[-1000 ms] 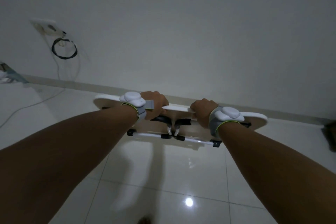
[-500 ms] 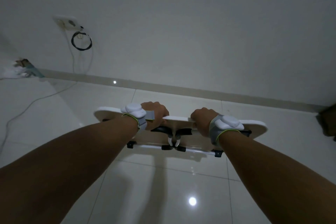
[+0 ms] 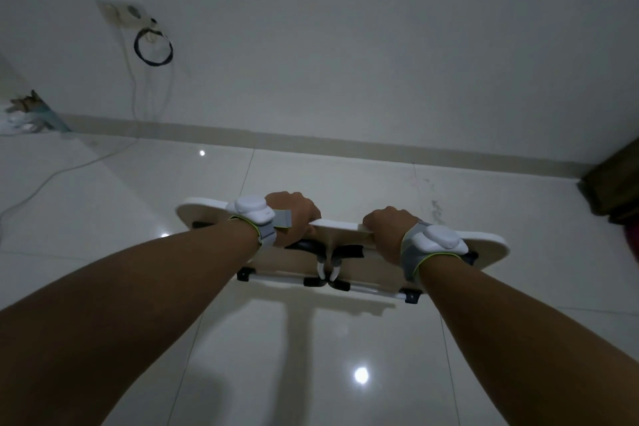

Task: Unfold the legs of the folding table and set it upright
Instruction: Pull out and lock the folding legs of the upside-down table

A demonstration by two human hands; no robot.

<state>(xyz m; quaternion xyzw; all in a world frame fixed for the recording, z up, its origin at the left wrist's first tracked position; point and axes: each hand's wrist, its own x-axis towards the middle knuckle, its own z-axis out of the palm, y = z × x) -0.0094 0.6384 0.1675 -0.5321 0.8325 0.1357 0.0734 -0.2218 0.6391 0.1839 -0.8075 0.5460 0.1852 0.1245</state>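
Observation:
A small white folding table (image 3: 487, 245) hangs in the air above the tiled floor, nearly edge-on, its underside facing me. The white legs (image 3: 366, 288) with black end caps lie folded flat against that underside. My left hand (image 3: 294, 214) grips the table's upper edge left of centre. My right hand (image 3: 389, 230) grips the same edge right of centre. Both wrists wear grey bands with white pods.
A glossy white tiled floor (image 3: 311, 356) spreads below. The wall ahead has a socket (image 3: 121, 12) with a coiled black cable (image 3: 153, 47) and a white cord trailing left along the floor. A dark object (image 3: 612, 180) stands at the right edge.
The table and both hands have come away from the wall toward me; more floor shows beyond the table. The grip and the folded legs look the same.

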